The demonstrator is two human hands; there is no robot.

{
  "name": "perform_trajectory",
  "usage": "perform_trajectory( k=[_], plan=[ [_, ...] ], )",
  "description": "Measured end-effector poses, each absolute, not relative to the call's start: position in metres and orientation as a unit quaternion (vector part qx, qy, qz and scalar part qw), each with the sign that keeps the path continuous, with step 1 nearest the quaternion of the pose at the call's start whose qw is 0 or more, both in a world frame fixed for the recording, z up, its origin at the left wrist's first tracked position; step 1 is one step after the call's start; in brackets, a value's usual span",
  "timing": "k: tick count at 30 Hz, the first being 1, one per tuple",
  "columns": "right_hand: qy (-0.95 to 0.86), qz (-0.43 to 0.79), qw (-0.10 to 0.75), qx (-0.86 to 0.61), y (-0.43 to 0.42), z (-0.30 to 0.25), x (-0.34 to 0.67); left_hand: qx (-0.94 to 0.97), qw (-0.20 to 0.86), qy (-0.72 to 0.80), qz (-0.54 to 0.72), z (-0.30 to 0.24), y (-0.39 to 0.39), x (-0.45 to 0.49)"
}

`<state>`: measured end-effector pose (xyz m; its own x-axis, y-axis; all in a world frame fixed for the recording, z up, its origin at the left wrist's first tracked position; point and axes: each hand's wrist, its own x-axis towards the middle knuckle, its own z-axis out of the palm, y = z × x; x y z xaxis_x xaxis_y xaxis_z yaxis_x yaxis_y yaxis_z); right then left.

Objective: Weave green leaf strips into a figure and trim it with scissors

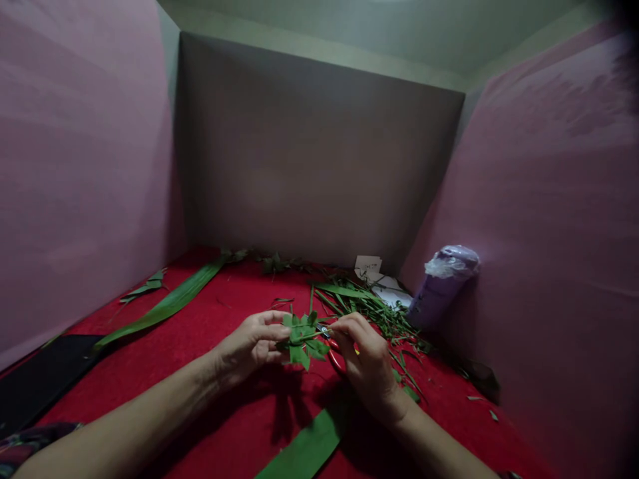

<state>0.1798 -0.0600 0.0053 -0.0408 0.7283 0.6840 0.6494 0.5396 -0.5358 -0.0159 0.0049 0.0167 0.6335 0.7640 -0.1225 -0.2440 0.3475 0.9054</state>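
Note:
My left hand (pixel 255 344) grips a small leafy green sprig (pixel 301 338) between thumb and fingers, above the red cloth (pixel 219 392). My right hand (pixel 367 359) is closed, its thumb and forefinger pinching the sprig's thin stem from the right. Just beneath those fingers shows a red-handled cutting tool (pixel 335 358) with a metal pivot, partly covered by the right hand. Whether that hand touches the tool I cannot tell. Close to my body, a broad green leaf strip (pixel 307 447) lies below both hands.
Cut stems and grass blades (pixel 369 305) are heaped right of centre, near white paper (pixel 392 291). A purple container (pixel 439 286) with plastic over its top stands by the right pink wall. A long leaf (pixel 170 305) and a black flat object (pixel 47 379) lie left.

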Motion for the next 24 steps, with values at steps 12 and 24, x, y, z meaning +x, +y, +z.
perform_trajectory(
  k=[12, 24],
  plan=[
    [-0.664, 0.226, 0.455, -0.549, -0.06, -0.002, 0.166, 0.528, 0.624, 0.343, 0.464, 0.013, 0.017, -0.017],
    [-0.53, 0.453, 0.468, -0.543, -0.065, 0.01, 0.154, 0.506, 0.638, 0.351, 0.462, 0.024, 0.011, -0.015]
  ],
)
